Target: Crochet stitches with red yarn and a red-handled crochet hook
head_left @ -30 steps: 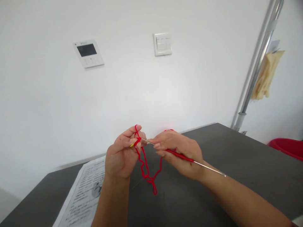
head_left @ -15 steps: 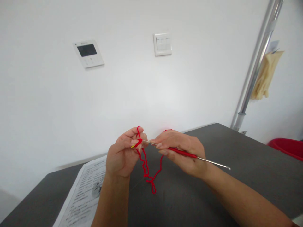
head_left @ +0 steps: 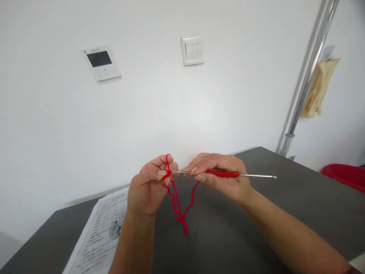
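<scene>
My left hand (head_left: 148, 182) pinches a small piece of red crochet work (head_left: 166, 175), with a strand looped over its raised index finger. A small yellow piece (head_left: 159, 179) pokes out beside the thumb. In my right hand (head_left: 221, 173) is a crochet hook (head_left: 224, 174) with a red grip and a metal shaft at each end. Its left tip reaches into the red stitches, where the point itself is hidden. Loose red yarn (head_left: 182, 217) hangs below both hands over the dark table, tangled into a small loop at the bottom.
Printed sheets (head_left: 99, 228) lie on the dark grey table (head_left: 213, 243), partly under my left forearm. Behind is a white wall with an intercom panel (head_left: 102, 62) and a switch (head_left: 192, 50). A metal pole (head_left: 308, 76), yellow gloves (head_left: 321, 87) and a red basin (head_left: 345, 175) are at the right.
The crochet hook has swung from a slant to nearly level, its right end rising. My right hand has tilted with it, while my left hand keeps its pinch. The view has shifted slightly.
</scene>
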A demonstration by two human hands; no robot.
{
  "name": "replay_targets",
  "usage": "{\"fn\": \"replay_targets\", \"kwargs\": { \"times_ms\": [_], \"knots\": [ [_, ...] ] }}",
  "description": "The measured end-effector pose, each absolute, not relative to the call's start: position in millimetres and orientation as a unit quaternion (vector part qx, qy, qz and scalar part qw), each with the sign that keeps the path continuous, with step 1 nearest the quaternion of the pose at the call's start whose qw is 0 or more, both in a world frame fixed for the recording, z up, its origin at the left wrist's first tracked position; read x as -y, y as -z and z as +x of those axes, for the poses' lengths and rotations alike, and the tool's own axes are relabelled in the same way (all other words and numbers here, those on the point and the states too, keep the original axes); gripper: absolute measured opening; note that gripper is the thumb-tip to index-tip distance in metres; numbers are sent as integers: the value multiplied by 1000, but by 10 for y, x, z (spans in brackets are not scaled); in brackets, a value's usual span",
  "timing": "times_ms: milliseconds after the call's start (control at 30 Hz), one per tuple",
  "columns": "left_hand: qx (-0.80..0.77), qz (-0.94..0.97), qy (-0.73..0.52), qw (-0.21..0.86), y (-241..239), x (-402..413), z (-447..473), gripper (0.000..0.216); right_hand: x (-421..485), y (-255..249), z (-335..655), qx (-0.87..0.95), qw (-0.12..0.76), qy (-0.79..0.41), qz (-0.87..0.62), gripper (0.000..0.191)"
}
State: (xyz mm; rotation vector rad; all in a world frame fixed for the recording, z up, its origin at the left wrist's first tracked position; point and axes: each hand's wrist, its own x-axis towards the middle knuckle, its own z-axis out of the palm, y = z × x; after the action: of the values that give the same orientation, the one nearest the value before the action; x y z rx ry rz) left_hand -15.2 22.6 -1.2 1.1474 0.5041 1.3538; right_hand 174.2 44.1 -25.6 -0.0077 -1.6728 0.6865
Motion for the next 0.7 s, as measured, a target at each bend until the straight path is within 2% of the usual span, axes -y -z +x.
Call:
{"fn": "replay_targets", "kwargs": {
  "times_ms": [200,500,700],
  "knots": [
    [-232,501,-603,576,10,-181,-142,29,-374,315,1586,664,665,-342,0,6],
    [-233,496,-623,557,-10,-155,-114,28,-315,368,1471,588,700,-405,-20,3],
    [-220,507,-629,547,-20,-158,-151,25,-298,359,1469,558,675,-480,-50,10]
  ]
}}
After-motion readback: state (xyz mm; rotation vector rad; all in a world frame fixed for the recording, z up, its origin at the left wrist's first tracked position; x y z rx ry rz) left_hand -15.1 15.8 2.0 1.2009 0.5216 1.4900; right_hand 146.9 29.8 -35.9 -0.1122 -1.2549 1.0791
